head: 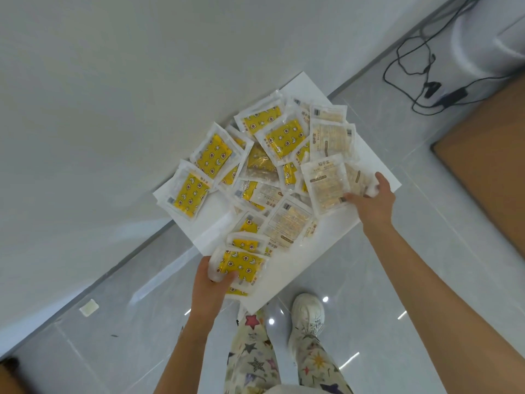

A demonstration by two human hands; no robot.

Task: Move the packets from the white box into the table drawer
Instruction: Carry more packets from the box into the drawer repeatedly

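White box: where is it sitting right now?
Head view, centre: the white box lies on the floor tiles by the wall, packets heaped on it.

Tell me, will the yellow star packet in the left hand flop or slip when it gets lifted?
Probably floppy: the yellow star packet looks like a thin, flat pouch with soft, crinkled edges. Likely a bit slippery, since its clear wrapper shines. It seems light too, because the left hand holds it by just one end with thumb on top.

Both bare arms stretch forward, left grip (211,282) curled round a yellow packet (245,265), right grip (372,201) pinching a pale packet (325,187).
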